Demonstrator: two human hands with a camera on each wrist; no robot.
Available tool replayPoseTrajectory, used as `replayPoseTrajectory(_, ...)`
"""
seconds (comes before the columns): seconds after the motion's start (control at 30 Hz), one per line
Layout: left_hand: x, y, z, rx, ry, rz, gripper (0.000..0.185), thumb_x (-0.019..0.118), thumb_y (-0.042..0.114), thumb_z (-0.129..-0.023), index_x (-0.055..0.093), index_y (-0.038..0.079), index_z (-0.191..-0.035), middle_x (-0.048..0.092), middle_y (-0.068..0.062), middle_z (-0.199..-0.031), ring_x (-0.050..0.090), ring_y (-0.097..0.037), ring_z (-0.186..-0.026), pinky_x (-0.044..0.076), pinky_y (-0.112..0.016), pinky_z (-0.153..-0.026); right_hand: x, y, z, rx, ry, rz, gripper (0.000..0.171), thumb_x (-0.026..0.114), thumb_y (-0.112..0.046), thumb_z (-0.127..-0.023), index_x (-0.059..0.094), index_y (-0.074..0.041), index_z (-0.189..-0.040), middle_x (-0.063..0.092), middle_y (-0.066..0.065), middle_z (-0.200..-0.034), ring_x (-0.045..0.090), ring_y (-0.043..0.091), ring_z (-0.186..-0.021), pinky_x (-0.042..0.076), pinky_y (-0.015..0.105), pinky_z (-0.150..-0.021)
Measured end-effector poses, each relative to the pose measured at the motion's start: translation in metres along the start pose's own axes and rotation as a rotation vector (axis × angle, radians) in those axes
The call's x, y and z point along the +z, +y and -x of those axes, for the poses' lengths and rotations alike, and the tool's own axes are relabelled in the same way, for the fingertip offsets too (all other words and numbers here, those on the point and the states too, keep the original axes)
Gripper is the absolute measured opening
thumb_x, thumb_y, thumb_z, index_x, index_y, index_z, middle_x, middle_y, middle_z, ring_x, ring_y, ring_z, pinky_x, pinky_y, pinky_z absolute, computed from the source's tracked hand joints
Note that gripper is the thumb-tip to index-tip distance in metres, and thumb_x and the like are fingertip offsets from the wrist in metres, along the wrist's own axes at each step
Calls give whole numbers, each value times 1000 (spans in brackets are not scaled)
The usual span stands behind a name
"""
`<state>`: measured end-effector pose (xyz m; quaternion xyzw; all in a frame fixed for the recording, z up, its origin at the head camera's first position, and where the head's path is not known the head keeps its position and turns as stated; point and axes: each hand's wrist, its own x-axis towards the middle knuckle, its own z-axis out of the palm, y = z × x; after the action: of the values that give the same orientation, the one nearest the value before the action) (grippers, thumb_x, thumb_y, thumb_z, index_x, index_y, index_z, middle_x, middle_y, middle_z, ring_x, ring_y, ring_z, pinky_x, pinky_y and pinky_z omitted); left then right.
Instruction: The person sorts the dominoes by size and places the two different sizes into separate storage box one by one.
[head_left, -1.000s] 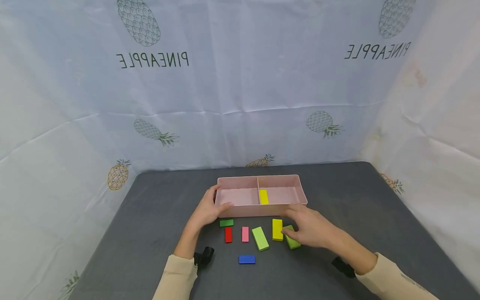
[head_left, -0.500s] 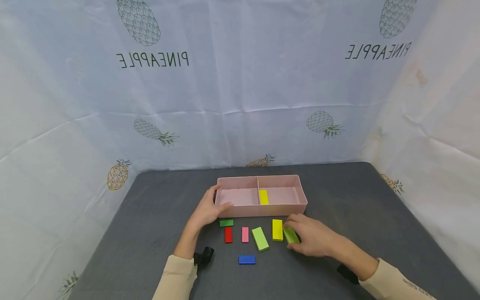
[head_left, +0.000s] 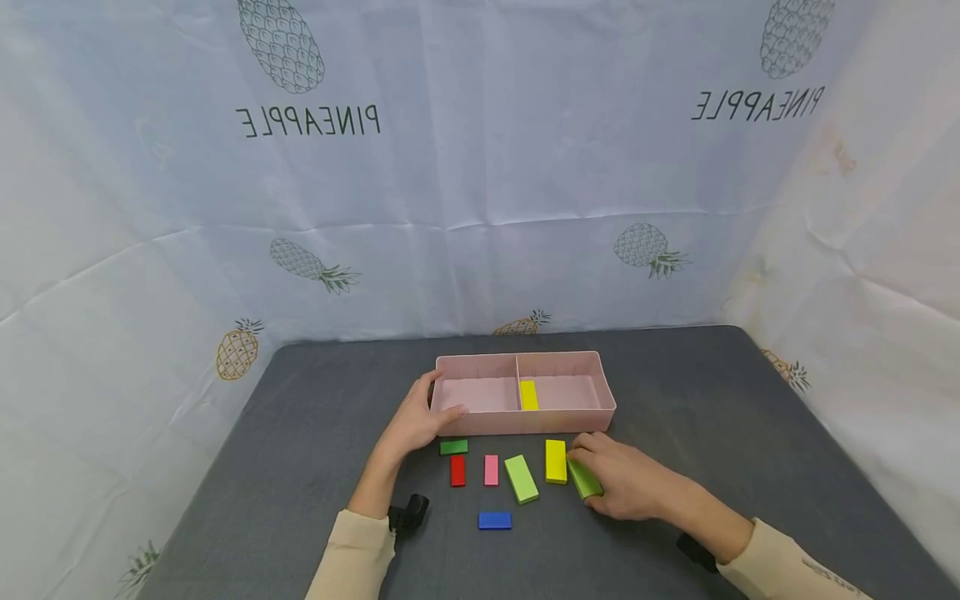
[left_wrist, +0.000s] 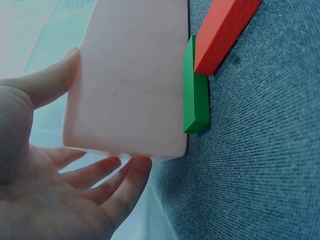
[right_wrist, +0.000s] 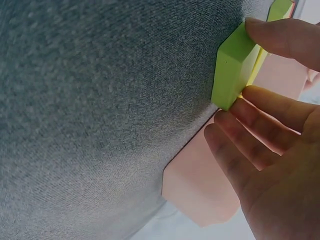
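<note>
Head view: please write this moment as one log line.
left hand: holds pink box; right hand: pinches rightmost light-green block; yellow block: in right compartment

A curtained-off work spot, home or lab unclear — pale fabric sheets printed with grey-green and orange pineapples and mirrored dark lettering surround a dark grey, woven-topped desk.

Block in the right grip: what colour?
Light green block, clearest in the right wrist view.

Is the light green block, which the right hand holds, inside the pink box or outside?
Outside: the head view shows the light green block pinched by the right hand in front of the pink box.
</note>
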<state>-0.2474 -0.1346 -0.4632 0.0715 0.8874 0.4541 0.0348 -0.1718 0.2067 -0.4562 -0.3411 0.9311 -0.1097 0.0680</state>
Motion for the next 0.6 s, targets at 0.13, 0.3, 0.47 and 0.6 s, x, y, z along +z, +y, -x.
replayPoseTrajectory(0.13, -1, 0, -1, 4, 1, 4, 85, 76, 33, -90, 33, 4, -157, 36, -24, -156, 43, -42, -135, 35, -64, -109, -2, -1, -3, 19, -12, -6, 56, 87, -24, -77, 65, -5, -126, 56, -1, -120, 51, 15, -104, 54, 38, -89)
replayPoseTrajectory(0.3, -1, 1, -1, 13, 1, 5, 84, 76, 32, -90, 33, 2, -157, 35, -24, -157, 43, -43, -136, 35, -64, -109, -9, -1, -4, 17, -9, -15, 56, 87, -25, -77, 65, -5, -125, 55, -2, -119, 50, 15, -105, 55, 37, -88)
replayPoseTrajectory(0.47, -1, 1, 0, 10, 0, 10, 85, 76, 32, -90, 33, 2, -156, 37, -25, -155, 45, -42, -134, 36, -64, -108, -21, -1, -5, -6, 12, -25, 55, 86, -26, -78, 65, -5, -124, 54, -3, -115, 48, 12, -100, 54, 34, -84)
replayPoseTrajectory(0.6, -1, 0, 0, 7, 1, 12, 86, 77, 33, -90, 33, 3, -157, 37, -25, -155, 45, -42, -133, 36, -63, -108, -30, -3, -6, -11, 43, -31, 53, 86, -25, -78, 65, -5, -122, 54, -4, -114, 48, 12, -97, 53, 33, -80)
